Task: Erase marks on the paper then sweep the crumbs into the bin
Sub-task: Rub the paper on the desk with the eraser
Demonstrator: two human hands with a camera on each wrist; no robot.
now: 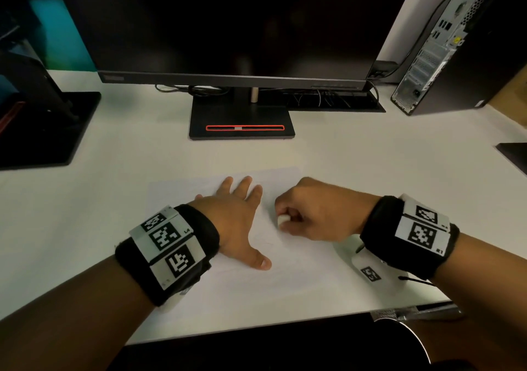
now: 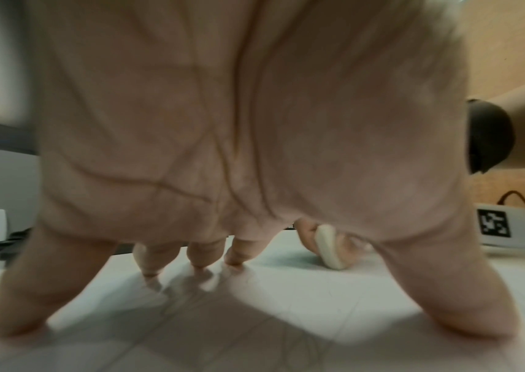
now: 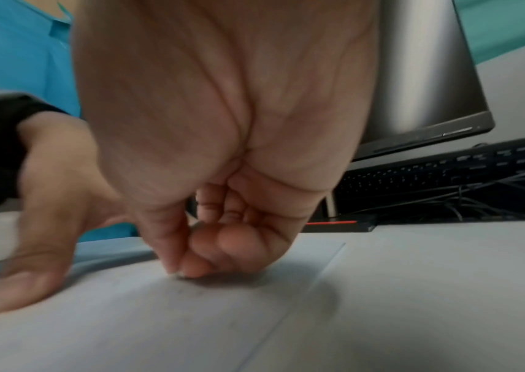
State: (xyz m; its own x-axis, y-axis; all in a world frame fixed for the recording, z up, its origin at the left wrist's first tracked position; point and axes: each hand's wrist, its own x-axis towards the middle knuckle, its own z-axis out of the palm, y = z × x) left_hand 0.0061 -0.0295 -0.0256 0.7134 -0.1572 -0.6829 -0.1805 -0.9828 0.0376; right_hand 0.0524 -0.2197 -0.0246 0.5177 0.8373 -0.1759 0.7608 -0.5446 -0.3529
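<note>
White counter (image 1: 356, 153). Dark monitor (image 1: 228, 22) at back centre, black stand base (image 1: 242, 119) with red-outlined slot. Cables (image 1: 328, 98) behind base. Computer tower (image 1: 445, 51) back right. Second black stand (image 1: 48, 125) at left.

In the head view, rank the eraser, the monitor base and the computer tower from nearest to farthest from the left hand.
From the left hand, pressed flat on the paper:
1. Eraser, just to its right, pinched in the right hand.
2. Monitor base, straight ahead, behind the paper.
3. Computer tower, far back at the desk's right corner.
</note>
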